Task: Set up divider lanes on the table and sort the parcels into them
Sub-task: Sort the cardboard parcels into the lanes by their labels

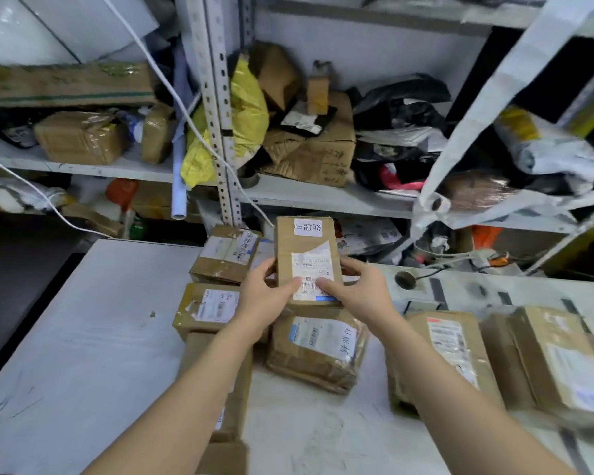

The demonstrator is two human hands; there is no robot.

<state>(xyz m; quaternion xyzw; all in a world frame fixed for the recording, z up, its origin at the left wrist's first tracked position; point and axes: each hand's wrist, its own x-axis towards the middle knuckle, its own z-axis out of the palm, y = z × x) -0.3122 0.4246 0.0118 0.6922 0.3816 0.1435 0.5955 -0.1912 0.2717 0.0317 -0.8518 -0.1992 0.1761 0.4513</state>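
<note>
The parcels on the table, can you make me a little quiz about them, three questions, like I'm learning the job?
1. True or false: the held parcel is gripped by both the left hand and the right hand.
2. What sits right below the held parcel, nearer the person? A) a yellow bag B) a tape-wrapped parcel C) a bottle
3. Fill in: the white table is bare on the person's ____ side.

Key: 1 true. 2 B. 3 left.
</note>
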